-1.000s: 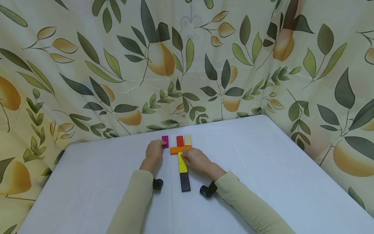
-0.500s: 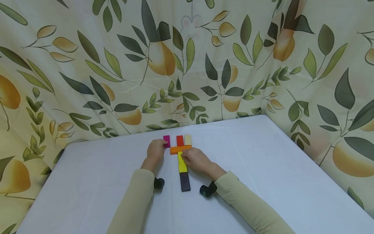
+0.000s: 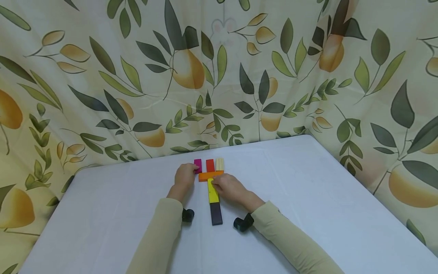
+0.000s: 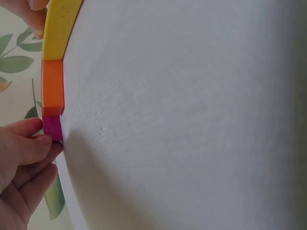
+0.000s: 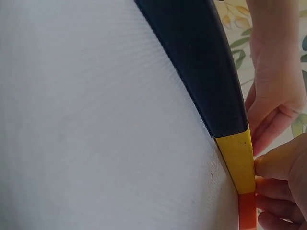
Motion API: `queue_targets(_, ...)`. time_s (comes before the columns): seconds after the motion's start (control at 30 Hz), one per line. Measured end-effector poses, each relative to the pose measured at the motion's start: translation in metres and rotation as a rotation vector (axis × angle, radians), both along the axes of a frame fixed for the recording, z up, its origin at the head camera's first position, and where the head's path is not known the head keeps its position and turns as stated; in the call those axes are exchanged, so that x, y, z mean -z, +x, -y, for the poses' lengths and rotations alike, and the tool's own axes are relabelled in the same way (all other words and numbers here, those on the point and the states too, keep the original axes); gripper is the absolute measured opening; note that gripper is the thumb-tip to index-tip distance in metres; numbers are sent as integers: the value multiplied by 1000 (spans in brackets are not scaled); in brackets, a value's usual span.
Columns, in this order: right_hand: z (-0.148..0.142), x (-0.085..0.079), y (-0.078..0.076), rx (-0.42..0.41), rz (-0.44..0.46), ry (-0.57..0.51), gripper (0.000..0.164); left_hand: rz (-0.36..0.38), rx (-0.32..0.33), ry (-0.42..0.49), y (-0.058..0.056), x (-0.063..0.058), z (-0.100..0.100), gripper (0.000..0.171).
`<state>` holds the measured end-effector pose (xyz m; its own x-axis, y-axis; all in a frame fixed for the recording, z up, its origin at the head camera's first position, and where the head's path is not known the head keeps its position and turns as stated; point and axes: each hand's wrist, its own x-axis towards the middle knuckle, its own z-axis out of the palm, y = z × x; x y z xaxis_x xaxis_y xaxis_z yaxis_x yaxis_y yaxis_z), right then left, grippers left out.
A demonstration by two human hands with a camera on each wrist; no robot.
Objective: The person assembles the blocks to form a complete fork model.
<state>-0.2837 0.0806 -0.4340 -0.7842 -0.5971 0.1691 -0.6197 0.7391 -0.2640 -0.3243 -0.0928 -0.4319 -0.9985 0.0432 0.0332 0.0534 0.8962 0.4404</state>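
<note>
My left hand [image 3: 184, 177] pinches a magenta block [image 3: 197, 166] between thumb and fingers, close to the left end of an orange block [image 3: 206, 176]. In the left wrist view the magenta block [image 4: 53, 128] appears right beside the orange one. The right hand [image 3: 232, 187] has its bent fingers on the upper part of a yellow block [image 3: 213, 194], by its join with the orange block. The right wrist view shows its thumb against the side of the yellow block [image 5: 237, 158]. A black block [image 3: 216, 214] lies end to end with the yellow one, nearer me.
A red block [image 3: 210, 165] and a pale wooden block [image 3: 219, 164] stand just beyond the orange one. Everything lies on a white table [image 3: 291, 179]. A leaf-and-fruit patterned curtain [image 3: 226, 102] hangs behind the far edge.
My left hand has slid the magenta block a little to the right, towards the red block and the orange block's left end. The right hand has stayed put.
</note>
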Motion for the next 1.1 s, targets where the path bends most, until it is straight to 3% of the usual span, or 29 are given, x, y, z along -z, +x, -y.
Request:
queue_targets(0.2,0,0,2,19,23,-49,18,16,-4,10,0,-2,-1,34)
queue_targets(0.83,1,1,2,27,41,-58,19,18,-20,18,1,1,-6,38)
queue_targets(1.1,0,-1,1,-1,22,-22,19,-15,15,-1,3,0,-7,32)
